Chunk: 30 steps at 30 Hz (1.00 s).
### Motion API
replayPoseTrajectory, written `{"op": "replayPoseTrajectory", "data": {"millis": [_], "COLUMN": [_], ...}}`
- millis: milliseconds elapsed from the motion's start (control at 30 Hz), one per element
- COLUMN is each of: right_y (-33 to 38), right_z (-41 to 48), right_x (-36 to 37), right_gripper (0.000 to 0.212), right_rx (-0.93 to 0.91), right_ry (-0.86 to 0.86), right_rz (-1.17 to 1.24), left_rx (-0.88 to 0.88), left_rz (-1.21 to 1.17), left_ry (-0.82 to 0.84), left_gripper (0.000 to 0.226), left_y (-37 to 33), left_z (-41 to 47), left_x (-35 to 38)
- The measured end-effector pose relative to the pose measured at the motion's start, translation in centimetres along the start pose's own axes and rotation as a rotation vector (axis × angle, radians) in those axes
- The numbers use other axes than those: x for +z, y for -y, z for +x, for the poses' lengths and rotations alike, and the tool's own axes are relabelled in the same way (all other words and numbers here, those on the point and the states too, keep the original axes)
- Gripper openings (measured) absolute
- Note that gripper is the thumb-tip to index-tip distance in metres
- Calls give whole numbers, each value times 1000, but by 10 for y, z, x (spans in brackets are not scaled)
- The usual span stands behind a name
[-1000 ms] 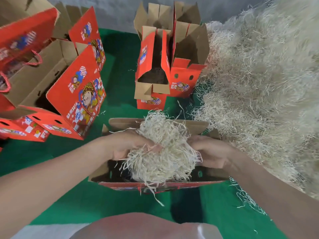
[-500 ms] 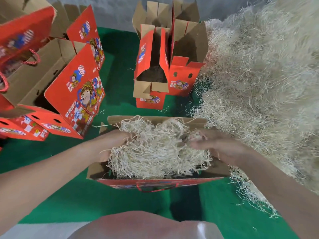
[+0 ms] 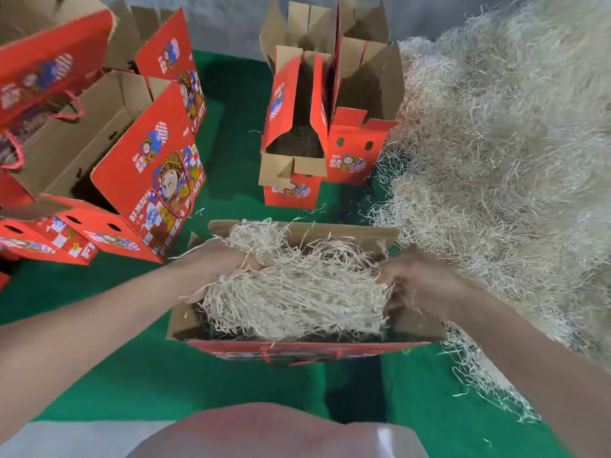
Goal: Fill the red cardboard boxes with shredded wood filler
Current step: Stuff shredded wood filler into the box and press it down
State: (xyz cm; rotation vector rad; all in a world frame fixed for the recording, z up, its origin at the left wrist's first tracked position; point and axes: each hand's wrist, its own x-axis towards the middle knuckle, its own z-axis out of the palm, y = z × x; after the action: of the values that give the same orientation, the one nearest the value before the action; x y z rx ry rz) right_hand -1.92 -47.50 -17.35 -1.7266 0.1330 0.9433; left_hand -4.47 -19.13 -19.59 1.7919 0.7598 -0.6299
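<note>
A red cardboard box (image 3: 307,348) stands open in front of me on the green floor. A wad of pale shredded wood filler (image 3: 297,292) lies across its opening. My left hand (image 3: 211,269) grips the wad's left end and my right hand (image 3: 420,285) grips its right end. The fingertips of both hands are buried in the strands. A big heap of the same filler (image 3: 502,166) rises on the right.
Several open red boxes stand around: a large one (image 3: 142,180) at the left with others behind it, and two upright ones (image 3: 294,127) at the back centre. Loose strands (image 3: 479,375) litter the green mat (image 3: 231,378) near my right arm. A grey wall runs behind.
The wad was a tight bunch held above the box. My hands have pulled apart and lowered it, so it now lies spread wide across the opening.
</note>
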Motion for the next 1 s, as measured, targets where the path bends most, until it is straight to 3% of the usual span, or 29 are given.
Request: {"op": "replayPoseTrajectory", "data": {"millis": [33, 67, 133, 167, 233, 300, 367, 433, 567, 667, 700, 767, 833, 933, 1000], "right_y": [0, 0, -2, -4, -10, -10, -6, -2, 6, 10, 8, 2, 0, -4, -4], "right_z": [0, 2, 3, 5, 11, 14, 13, 7, 0, 4, 7, 12, 11, 6, 5], "right_x": [3, 5, 15, 22, 38, 44, 32, 18, 10, 21, 28, 37, 33, 16, 14], "right_gripper": [18, 40, 87, 99, 91, 62, 36, 23, 33, 90, 96, 77, 57, 62, 74], "right_rx": [-12, -17, -7, -3, -12, -7, 36, 70, 11, 6, 31, 65, 83, 146, 159], "right_ry": [46, 121, 269, 305, 280, 151, 13, -81, -129, 79, 107, 51, -3, -110, -130], "right_rz": [-5, -22, -104, -168, -294, -328, -205, -107, -51, -17, -60, -120, -145, -168, -189], "left_rx": [6, 8, -19, -29, -29, -1, 58, 72, 25, -20, -28, -48, -38, -65, -76], "left_rz": [16, 20, 15, 13, 65, 129, 204, 206, 168, 150, 152, 93, -27, -258, -334], "left_ry": [29, 61, 177, 242, 393, 488, 429, 346, 335, 428, 461, 522, 404, 122, 70], "left_gripper": [27, 32, 75, 92, 95, 74, 71, 76, 45, 66, 69, 40, 18, 10, 12], "left_y": [0, -2, -5, -7, -10, -9, -4, 1, 1, -4, -5, -7, -4, 5, 9], "left_z": [-1, -5, -11, -13, -20, -20, -14, -6, -14, -24, -25, -27, -20, -6, -5], "left_x": [3, 7, 15, 17, 21, 21, 16, 7, 4, 12, 12, 12, 7, 1, 2]}}
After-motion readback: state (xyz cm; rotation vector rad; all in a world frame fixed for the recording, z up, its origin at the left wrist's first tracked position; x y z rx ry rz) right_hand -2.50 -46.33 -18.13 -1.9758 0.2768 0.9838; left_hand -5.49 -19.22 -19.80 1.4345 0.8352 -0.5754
